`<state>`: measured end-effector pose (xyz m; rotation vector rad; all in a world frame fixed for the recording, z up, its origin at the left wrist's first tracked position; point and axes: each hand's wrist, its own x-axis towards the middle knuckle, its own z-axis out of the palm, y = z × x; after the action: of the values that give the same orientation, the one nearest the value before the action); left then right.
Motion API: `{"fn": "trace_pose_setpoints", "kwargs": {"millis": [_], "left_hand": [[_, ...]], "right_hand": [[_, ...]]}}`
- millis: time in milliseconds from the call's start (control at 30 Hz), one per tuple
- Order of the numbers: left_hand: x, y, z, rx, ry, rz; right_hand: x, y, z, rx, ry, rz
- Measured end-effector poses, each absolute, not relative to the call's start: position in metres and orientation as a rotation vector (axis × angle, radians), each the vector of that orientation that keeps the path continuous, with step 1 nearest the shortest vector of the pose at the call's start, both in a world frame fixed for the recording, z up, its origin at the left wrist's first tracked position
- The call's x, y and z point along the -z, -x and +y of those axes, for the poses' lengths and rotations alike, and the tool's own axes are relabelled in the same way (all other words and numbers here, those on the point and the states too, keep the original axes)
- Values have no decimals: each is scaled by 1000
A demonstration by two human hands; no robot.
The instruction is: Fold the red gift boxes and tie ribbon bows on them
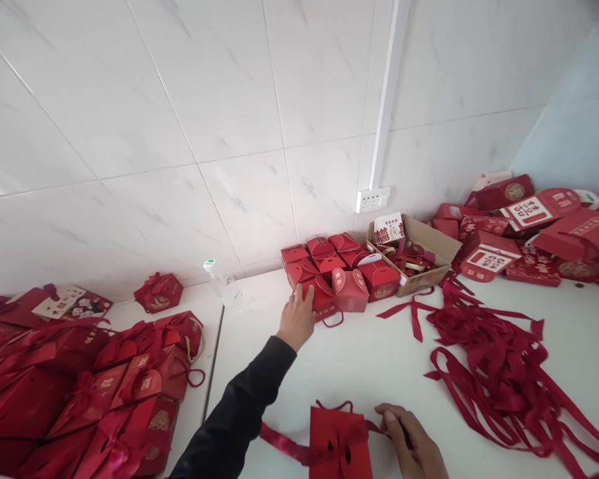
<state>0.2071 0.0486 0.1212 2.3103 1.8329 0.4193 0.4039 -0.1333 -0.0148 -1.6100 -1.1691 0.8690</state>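
Observation:
My left hand [298, 318], in a black sleeve, reaches forward to the front-left red gift box [322, 297] of a tight cluster by the wall. Its fingers are closed on the top edge of that box. Close to me stands another red gift box [340, 432] with two dark holes in its face and a thin cord loop on top. A dark red ribbon [299, 451] runs across this box and out to both sides. At the right of it, my right hand [408, 436] pinches the ribbon's right end between thumb and fingers.
Ribbon-tied red boxes [87, 392] crowd the left side. A clear plastic bottle [224, 286] stands near the wall. Toward the right are an open cardboard box [432, 259], a heap of loose ribbons [499, 352] and piled red boxes [539, 233]. A socket [372, 199] is on the wall.

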Motion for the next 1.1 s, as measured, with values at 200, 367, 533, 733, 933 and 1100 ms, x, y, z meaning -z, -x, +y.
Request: {"fn": "trace_pose_setpoints", "kwargs": {"millis": [200, 367, 533, 733, 933, 1100], "left_hand": [[-127, -161, -46, -503, -2101, 1689], [-114, -134, -137, -559, -1931, 1465], [-86, -141, -159, -562, -2021, 1459], [-103, -155, -156, -899, -1747, 1522], [-115, -182, -152, -978, -1319, 1279], [-118, -194, -144, -1037, -1225, 1125]], "right_hand": [[-52, -418, -146, -872, 1561, -1562], [-79, -418, -137, -921, 1535, -1806], [-92, -412, -136, -787, 1518, -1852], [-126, -404, -150, -894, 1610, -1711], [-142, -384, -153, -1107, 1459, -1771], [-137, -369, -142, -834, 1319, -1937]]}}
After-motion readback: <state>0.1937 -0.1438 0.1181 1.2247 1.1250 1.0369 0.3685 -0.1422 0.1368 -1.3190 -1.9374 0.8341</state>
